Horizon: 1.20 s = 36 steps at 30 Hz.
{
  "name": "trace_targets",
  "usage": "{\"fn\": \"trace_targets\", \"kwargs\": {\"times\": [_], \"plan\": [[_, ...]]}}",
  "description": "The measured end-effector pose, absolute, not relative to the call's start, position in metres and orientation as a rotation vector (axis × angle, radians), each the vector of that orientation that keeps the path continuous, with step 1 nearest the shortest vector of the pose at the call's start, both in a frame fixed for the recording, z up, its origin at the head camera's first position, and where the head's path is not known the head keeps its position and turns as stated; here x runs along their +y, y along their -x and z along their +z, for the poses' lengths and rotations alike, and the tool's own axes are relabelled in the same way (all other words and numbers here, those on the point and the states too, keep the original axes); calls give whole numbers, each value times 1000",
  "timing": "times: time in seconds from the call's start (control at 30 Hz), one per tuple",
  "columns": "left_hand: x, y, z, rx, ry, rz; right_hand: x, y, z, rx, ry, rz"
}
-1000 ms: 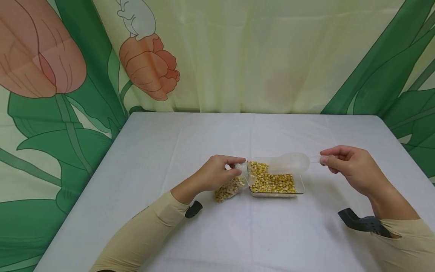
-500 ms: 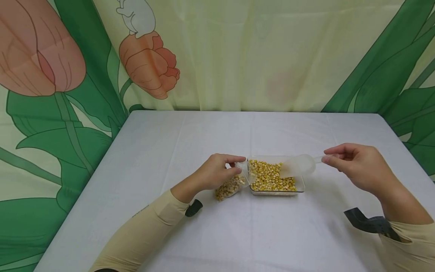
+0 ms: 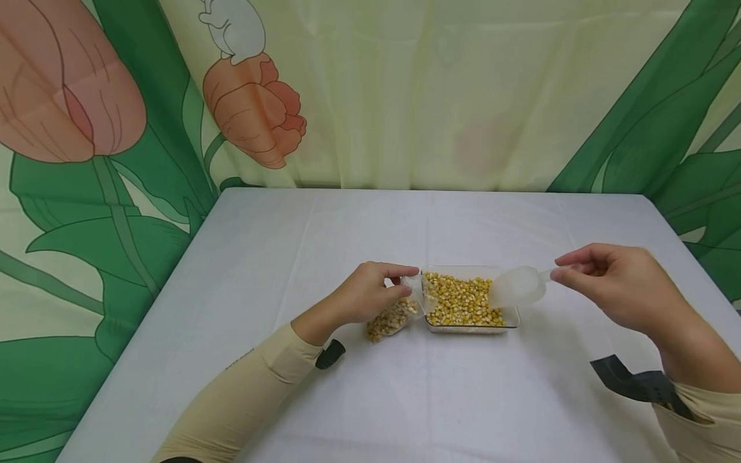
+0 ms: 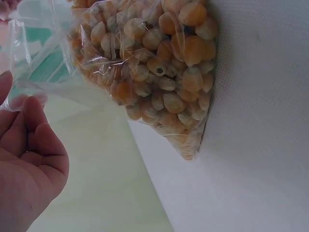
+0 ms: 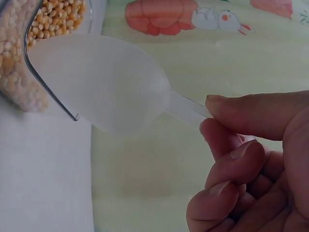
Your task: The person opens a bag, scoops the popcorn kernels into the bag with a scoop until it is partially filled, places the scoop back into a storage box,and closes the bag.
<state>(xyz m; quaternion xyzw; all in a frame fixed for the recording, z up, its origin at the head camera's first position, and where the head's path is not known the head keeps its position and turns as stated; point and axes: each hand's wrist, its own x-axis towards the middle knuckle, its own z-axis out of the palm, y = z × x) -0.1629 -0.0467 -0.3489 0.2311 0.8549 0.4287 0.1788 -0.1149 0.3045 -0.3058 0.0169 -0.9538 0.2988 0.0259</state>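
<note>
In the last second the white scoop (image 3: 517, 286) has moved to the right: it now covers only the right end of the clear box (image 3: 471, 330), so more of the yellow corn (image 3: 463, 299) is visible. The fingers of the right hand (image 3: 613, 280) pinch its handle (image 5: 186, 108), with the thumb on one side. The wide part of the scoop reaches over the rim (whether it touches the corn, I cannot tell). I see no kernels in it, so I judge that it carries no load at this moment.

The left hand (image 3: 373, 292) has not changed its place: its fingers pinch the plastic bag (image 3: 393, 319) near the mouth, which lies against the left end of the box. The bag, partly filled with kernels, leans on the bench (image 3: 359, 399), and it seems ready for receiving.
</note>
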Motion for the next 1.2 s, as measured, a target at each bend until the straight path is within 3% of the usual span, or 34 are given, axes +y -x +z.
{"fn": "trace_targets", "kwargs": {"times": [1.2], "plan": [[-44, 163, -349, 2432, -672, 1205, 293, 124, -355, -2946, 70, 1270]]}}
